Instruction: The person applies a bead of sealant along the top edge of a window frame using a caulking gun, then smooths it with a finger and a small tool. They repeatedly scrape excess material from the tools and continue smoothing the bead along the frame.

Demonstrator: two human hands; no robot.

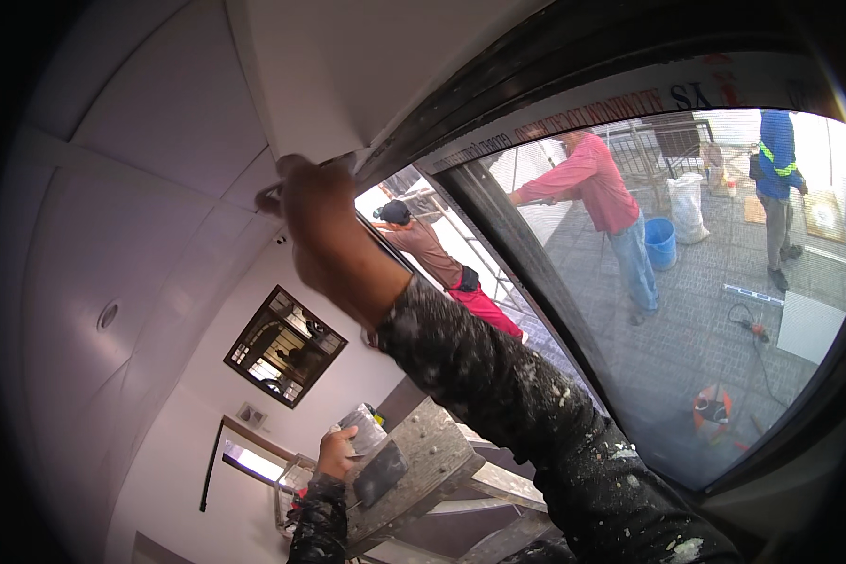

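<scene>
- Black, paint-flecked cloth covers both arms: the right sleeve (498, 376) crosses from the lower right, and the left sleeve (320, 522) rises at the bottom.
- Right hand (327, 230): raised to the edge of the white ceiling (169, 122), beside the top of a black frame (526, 282). Its fingers are curled in; whether they grip something, I cannot tell.
- Left hand (334, 454): lower down, gripping a flat grey plate (364, 430) by its near side, thumb across the face.
- The grey plate is tilted in that hand, seen against the left edge of a worn wooden bench (437, 432).
- Dark plate (381, 477): seems to lie on the bench near its left edge, just beside the left hand.
- Glass pane (667, 357): fills the right side within the black frame.
- Wall window (287, 348): dark-framed, on the white wall beyond the left hand.
- Outside: a person in a brown top and red trousers (437, 258), one in a pink shirt (597, 188) by a blue bucket (660, 244) and white sack (688, 209), and one in blue (777, 164).
</scene>
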